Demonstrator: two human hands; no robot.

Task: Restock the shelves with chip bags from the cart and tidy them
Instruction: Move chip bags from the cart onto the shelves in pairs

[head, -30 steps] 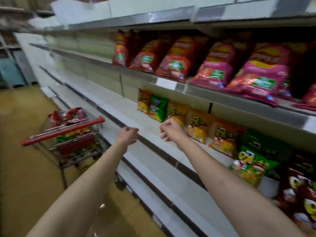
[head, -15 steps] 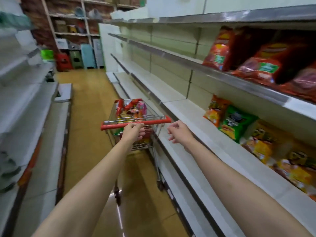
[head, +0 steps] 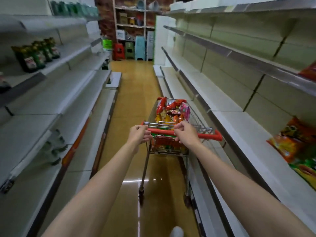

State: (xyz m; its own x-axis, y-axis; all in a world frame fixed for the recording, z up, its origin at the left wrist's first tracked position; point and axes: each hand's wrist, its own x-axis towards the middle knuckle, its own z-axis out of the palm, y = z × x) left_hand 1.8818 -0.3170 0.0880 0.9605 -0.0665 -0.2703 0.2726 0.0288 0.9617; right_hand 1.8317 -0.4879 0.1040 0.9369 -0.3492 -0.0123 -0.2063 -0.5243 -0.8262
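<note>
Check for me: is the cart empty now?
No, the cart still holds a heap of chip bags, with both hands on its red handle.

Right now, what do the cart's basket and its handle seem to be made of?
The cart's basket looks like bare metal wire: thin silvery rods in a grid, with glints. The handle looks like glossy red plastic, smooth and uniformly coloured, perhaps sleeving a metal bar. Left hand and right hand grip it.

Wire cart (head: pixel 196 119) bare shiny metal, handle (head: pixel 205 135) red plastic. Chip bags (head: pixel 172 110) glossy crinkled foil. Floor (head: pixel 135 93) polished, reflective yellow-brown. Shelves (head: pixel 227 117) matt pale panels, metallic front edges.
</note>
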